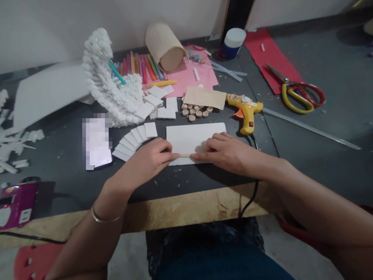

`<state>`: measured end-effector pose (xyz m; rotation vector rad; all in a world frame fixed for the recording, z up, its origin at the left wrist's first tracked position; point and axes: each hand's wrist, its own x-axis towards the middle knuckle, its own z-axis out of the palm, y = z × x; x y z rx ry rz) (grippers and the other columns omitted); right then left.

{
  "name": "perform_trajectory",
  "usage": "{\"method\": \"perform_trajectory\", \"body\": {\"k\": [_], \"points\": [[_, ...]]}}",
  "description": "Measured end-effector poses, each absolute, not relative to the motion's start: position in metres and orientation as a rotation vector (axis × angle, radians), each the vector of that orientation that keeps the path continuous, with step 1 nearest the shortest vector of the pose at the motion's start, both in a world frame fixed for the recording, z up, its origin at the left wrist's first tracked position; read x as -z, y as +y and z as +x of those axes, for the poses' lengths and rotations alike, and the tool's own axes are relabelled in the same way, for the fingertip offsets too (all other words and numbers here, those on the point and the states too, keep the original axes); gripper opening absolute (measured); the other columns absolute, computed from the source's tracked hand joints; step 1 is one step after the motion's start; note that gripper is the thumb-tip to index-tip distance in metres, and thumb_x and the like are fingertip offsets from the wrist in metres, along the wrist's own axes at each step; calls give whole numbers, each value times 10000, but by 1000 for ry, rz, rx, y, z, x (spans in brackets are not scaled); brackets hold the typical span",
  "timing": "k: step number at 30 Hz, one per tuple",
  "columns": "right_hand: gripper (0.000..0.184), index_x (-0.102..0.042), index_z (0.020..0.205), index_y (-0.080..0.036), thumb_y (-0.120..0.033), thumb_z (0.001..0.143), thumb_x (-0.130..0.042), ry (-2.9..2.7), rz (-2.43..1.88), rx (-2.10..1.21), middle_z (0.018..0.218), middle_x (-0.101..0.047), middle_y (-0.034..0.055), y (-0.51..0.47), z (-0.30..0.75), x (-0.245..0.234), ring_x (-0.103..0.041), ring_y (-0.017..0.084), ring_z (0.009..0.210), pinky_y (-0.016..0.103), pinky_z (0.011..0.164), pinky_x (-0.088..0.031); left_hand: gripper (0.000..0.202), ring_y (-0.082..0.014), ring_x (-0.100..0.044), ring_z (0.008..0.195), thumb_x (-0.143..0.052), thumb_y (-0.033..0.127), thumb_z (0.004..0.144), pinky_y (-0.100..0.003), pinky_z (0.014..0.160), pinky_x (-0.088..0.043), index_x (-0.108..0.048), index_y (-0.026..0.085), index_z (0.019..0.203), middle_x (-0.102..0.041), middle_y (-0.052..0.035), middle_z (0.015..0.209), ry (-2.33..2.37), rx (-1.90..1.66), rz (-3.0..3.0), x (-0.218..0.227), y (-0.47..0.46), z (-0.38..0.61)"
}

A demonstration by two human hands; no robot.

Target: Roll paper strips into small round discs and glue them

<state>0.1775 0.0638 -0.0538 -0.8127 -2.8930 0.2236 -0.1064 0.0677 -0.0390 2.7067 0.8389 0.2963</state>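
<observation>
A thin tan strip (185,155) lies across the lower part of a white rectangular board (195,136) on the dark table. My left hand (159,153) presses its fingertips on the strip's left end, fingers closed together. At the opposite end, my right hand (220,149) holds the strip the same way, with its fingers curled. The fingertips hide both ends. Just beyond the board are several small coiled tan rolls (198,113), partly covered by a flat tan sheet (204,97). White cut pieces (132,140) fan out beside my left hand.
A yellow glue gun (247,112) with a clear glue stick and cord lies right, near scissors (291,87) on red paper. Behind stand a white-lidded jar (234,42), a tan cylinder (166,46) and a white fluffy curved piece (107,85). A phone (97,142) lies left.
</observation>
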Motion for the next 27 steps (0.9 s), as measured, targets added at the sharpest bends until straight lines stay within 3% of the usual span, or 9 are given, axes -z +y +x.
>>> {"method": "perform_trajectory", "body": {"k": [6, 11, 13, 15, 18, 22, 27], "points": [[374, -600, 1250, -314, -156, 952, -440, -2900, -796, -149, 840, -571, 56, 65, 176, 53, -410, 195, 770, 331, 736, -260, 252, -200, -588, 898, -464, 199, 948, -329, 744, -495, -698, 162, 1034, -634, -96, 962, 982, -249, 2683, 27, 65, -113], [381, -598, 1262, -305, -146, 945, -457, -2884, -762, -135, 840, -572, 57, 64, 177, 54, -412, 193, 771, 330, 737, -258, 274, -228, -611, 1034, -437, 190, 959, -395, 895, -517, -648, 124, 1121, -661, -130, 1106, 1252, -527, 2706, 17, 39, -86], [334, -621, 1225, -284, -170, 945, -477, -2875, -763, -122, 838, -569, 61, 64, 177, 56, -415, 197, 779, 329, 732, -263, 348, -252, -551, 1212, -415, 280, 980, -427, 1002, -482, -577, 110, 1236, -610, -158, 1272, 1219, -636, 2753, 20, 21, -64], [223, -676, 1082, -221, -195, 934, -511, -2885, -763, -82, 835, -570, 74, 64, 177, 57, -417, 205, 791, 333, 729, -270, 533, -293, -377, 1389, -391, 432, 974, -456, 1089, -417, -468, 65, 1353, -482, -192, 1431, 1171, -488, 2758, 28, 6, -42], [149, -678, 926, -173, -176, 914, -530, -2909, -746, -32, 835, -575, 86, 64, 177, 57, -415, 211, 796, 336, 728, -278, 727, -323, -249, 1449, -324, 563, 948, -500, 1159, -316, -347, 23, 1433, -367, -223, 1507, 1289, -363, 2717, 45, -8, -23], [224, -647, 1060, -212, -136, 905, -504, -2903, -746, -16, 854, -583, 69, 63, 175, 54, -415, 204, 783, 332, 728, -281, 851, -343, -249, 1444, -271, 646, 914, -501, 1162, -309, -297, -17, 1447, -351, -262, 1502, 1433, -298, 2668, 64, -12, -24], [244, -638, 1097, -191, -151, 907, -490, -2867, -821, -75, 862, -621, 76, 62, 176, 51, -476, 209, 799, 333, 742, -307, 886, -344, -183, 1463, -326, 648, 900, -509, 1175, -288, -232, -21, 1474, -297, -273, 1523, 1435, -255, 2672, 71, -12, -29]]}}
